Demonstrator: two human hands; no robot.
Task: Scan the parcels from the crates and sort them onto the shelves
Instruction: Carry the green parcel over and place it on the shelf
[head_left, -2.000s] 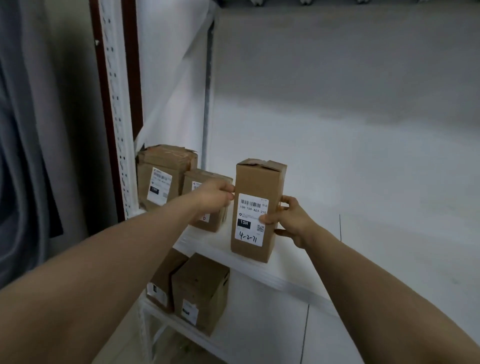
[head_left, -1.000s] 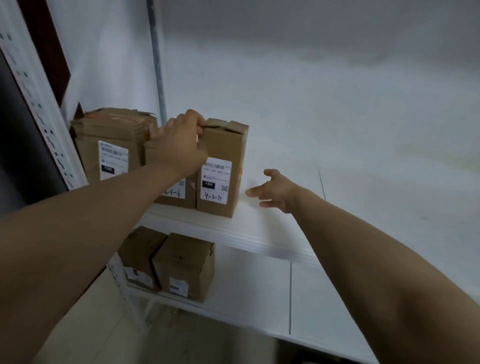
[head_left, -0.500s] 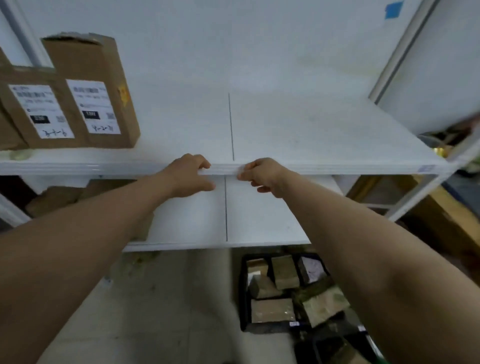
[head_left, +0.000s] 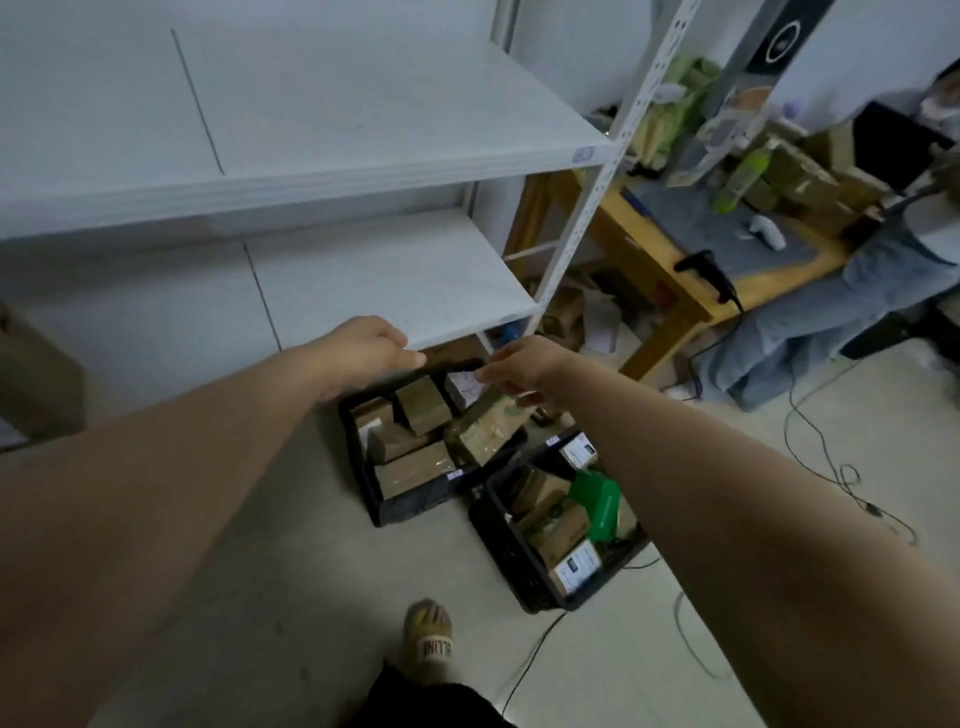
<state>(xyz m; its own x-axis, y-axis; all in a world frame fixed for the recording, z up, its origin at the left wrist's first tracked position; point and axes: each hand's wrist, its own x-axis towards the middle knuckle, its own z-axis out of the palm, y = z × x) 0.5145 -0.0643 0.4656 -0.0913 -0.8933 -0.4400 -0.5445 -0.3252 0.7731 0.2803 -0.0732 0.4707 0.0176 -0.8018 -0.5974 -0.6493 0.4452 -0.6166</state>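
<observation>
A blurred brown box sits at the far left, level with the lower shelf; the upper shelf juts out above it. Both arms reach past the lower shelf's front edge. The left grip is loosely curled and the right grip hangs slack, neither holding anything. Beneath them parcels fill the left crate and the right crate, set just beside each other on the floor, which lies open to their left. Further right, a scanner rests at the edge of the wooden counter, with cables trailing below.
</observation>
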